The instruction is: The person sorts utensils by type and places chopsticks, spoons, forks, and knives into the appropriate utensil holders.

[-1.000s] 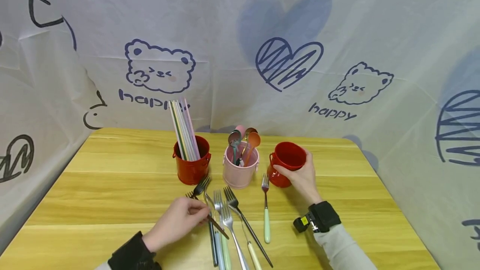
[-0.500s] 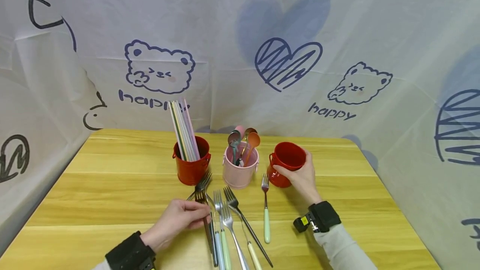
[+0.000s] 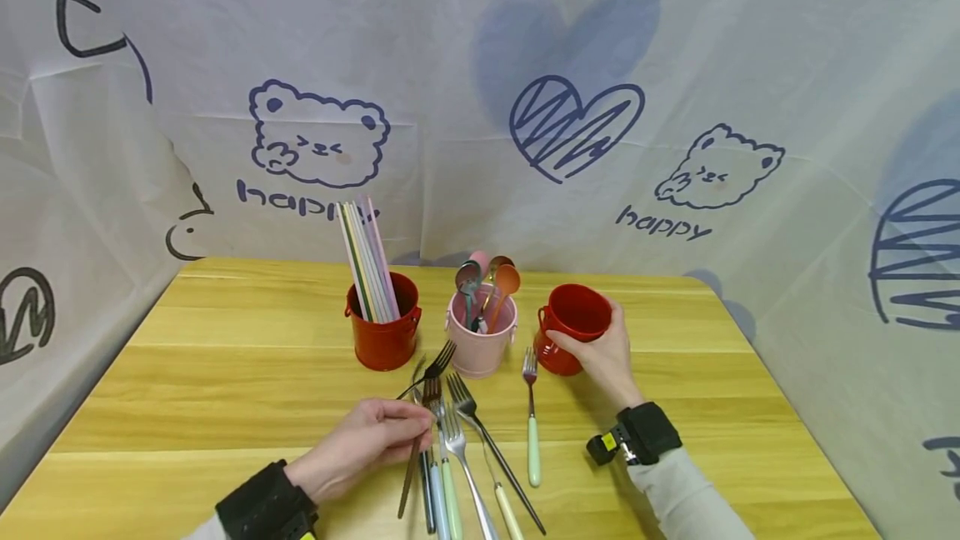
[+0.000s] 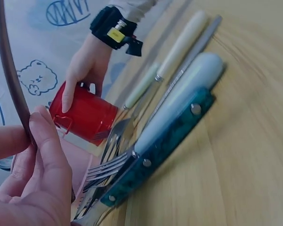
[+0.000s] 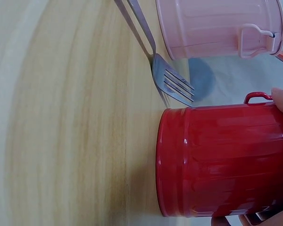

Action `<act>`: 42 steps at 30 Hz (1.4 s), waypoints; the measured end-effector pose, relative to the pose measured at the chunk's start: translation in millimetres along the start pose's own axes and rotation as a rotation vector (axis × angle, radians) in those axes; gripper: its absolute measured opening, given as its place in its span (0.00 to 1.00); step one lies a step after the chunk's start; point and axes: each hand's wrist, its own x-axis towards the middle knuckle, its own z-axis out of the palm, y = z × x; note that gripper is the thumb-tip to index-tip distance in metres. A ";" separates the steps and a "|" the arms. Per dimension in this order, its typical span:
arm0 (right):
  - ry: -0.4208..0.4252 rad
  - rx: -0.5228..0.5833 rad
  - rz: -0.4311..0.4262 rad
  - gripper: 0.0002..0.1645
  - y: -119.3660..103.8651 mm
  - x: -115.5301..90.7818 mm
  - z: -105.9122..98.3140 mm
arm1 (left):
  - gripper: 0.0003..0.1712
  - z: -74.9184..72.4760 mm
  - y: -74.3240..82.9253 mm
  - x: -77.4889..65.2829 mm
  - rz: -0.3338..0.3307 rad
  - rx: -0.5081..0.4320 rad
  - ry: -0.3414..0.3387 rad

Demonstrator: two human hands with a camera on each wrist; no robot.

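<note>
In the head view my left hand (image 3: 371, 444) pinches a dark brown fork (image 3: 408, 482) between thumb and fingers, tines pointing away, above a loose pile of forks. Its thin handle (image 4: 8, 66) rises past the fingertips in the left wrist view. Beneath lie a black fork (image 3: 441, 361), a silver fork (image 3: 468, 469), another black fork (image 3: 504, 465) and several coloured handles, one of them dark green (image 4: 155, 146). My right hand (image 3: 603, 354) grips a red bucket (image 5: 226, 160) around its side near the rim; nothing shows inside it. A green-handled fork (image 3: 533, 444) lies just left of that bucket.
A pink bucket (image 3: 480, 355) full of spoons stands at the middle back. Left of it, another red bucket (image 3: 384, 346) holds several pale straws (image 3: 367, 261). A printed white cloth (image 3: 450, 107) hangs behind the wooden table (image 3: 202, 373).
The brown fork has swung round in my left hand, its handle end going from lower right to lower left. That hand shifted slightly right. A black fork beneath has turned rightward. My right hand stays put.
</note>
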 end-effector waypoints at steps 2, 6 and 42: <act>-0.002 0.003 0.002 0.55 0.2 0.0 -0.4 | 0.25 0.9 0.9 0.2 -0.003 -0.037 -0.026; -0.004 0.004 0.003 0.55 0.4 -0.1 -1.5 | 0.22 1.2 3.1 1.8 -0.009 -0.093 -0.061; -0.002 -0.029 -0.044 0.56 4.8 0.1 0.2 | 0.15 61.2 45.7 49.5 0.292 0.244 -0.015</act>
